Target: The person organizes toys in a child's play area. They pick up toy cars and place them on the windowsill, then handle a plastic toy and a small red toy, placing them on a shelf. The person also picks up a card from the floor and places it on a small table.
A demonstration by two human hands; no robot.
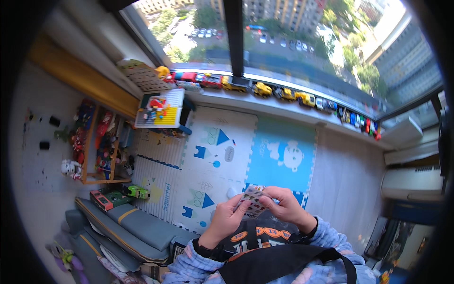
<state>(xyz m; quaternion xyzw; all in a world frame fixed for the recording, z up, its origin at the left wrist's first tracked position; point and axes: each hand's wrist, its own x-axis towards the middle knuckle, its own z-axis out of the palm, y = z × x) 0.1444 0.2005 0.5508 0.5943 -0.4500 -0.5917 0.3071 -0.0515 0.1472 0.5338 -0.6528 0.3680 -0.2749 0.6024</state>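
Just above my lap, a small sheet [253,195] printed with rows of little coloured pictures is held between both hands. I cannot tell whether it is a card or a sticker sheet. My left hand [224,221] grips its left and lower side, with the thumb on the printed face. At its right edge, my right hand [286,207] pinches with thumb and fingers. The fingers behind the sheet are hidden. Below the hands lies black fabric [257,236] with an orange and white print.
A foam play mat [217,165] covers the floor ahead. Toy vehicles [262,89] line the windowsill. A small table [175,113] with building bricks stands at the far left, near a wooden toy shelf [85,165]. Grey folded cushions [137,227] lie at the near left.
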